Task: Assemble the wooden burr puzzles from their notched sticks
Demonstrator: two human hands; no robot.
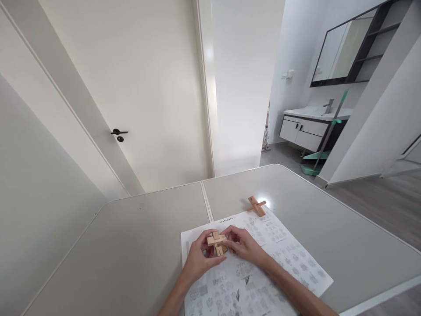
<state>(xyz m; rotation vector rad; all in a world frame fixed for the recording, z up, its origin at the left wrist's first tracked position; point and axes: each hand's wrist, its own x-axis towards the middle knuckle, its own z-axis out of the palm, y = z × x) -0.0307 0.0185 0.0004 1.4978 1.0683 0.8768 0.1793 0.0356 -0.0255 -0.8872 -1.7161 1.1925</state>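
Over the printed sheet (223,289), both hands hold a partly joined wooden interlocking puzzle (215,240) made of light notched pieces that cross each other. My left hand (200,256) curls round its left side and underside, the thumb along the near edge. On the other side, my right hand (241,243) pinches the puzzle's right end between thumb and fingers. Two more wooden puzzle pieces (257,206) lie crossed at the far edge of the sheet, one darker and wider, touched by neither hand. The fingers hide part of the held puzzle.
The sheet carries rows of small grey diagrams and lies on a grey table (141,254) with a pale rim and a seam (206,202). Beyond stands a closed door (158,87). At the right are a sink cabinet (305,129) and a green broom and dustpan (311,169).
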